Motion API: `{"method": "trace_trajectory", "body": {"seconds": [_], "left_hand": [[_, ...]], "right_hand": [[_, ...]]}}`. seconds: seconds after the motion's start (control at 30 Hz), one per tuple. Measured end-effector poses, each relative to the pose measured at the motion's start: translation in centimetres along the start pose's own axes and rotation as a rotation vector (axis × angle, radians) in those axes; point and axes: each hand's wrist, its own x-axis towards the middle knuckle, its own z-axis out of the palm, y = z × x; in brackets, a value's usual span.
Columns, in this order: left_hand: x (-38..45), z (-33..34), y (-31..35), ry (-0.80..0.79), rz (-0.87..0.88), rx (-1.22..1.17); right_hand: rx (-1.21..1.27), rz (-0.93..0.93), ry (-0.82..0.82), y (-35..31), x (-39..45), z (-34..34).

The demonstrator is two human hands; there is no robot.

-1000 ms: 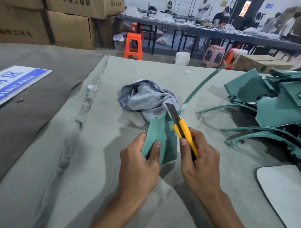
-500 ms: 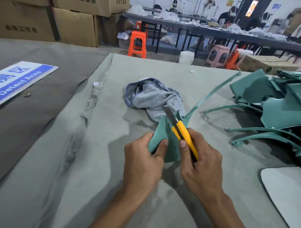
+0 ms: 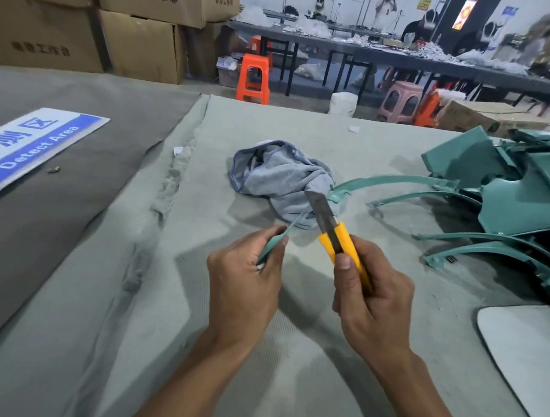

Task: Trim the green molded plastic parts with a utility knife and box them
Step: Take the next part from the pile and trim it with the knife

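Head view: left hand (image 3: 244, 282) is pinching a thin green molded part (image 3: 271, 246) edge-on between thumb and curled fingers; right hand (image 3: 369, 292) is gripping a yellow utility knife (image 3: 339, 238), blade extended; untrimmed green parts (image 3: 501, 200) are lying piled along the desk's (image 3: 293, 349) right edge; a grey cloth (image 3: 281, 174) is lying mid-desk.

Stacked cartons (image 3: 139, 44), orange stool (image 3: 253, 78)

Crumpled grey cloth (image 3: 282, 177) on felt-covered table (image 3: 77, 295)
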Motion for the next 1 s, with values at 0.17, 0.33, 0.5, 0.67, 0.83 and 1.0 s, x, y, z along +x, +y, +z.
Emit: {"method": "trace_trajectory", "body": {"seconds": [0.17, 0.33, 0.5, 0.67, 0.83, 1.0], "left_hand": [[1.2, -0.9, -0.9, 0.075, 0.124, 0.090], [1.4, -1.3, -1.1, 0.054, 0.182, 0.150], [1.5, -1.4, -1.2, 0.015, 0.184, 0.170], [1.5, -1.4, -1.6, 0.018, 0.193, 0.188], [1.7, -1.6, -1.8, 0.026, 0.186, 0.210], [1.9, -1.9, -2.0, 0.051, 0.173, 0.222]], "right_hand": [[0.075, 0.013, -0.097, -0.2, 0.0, 0.2], [0.103, 0.050, -0.159, -0.5, -0.4, 0.9], [0.141, 0.102, -0.201, -0.7, -0.7, 1.4], [0.157, 0.131, -0.223, -0.9, -0.6, 1.1], [0.179, 0.163, -0.242, -1.2, -0.7, 1.5], [0.065, 0.156, -0.132, -1.1, -0.6, 1.2]]}}
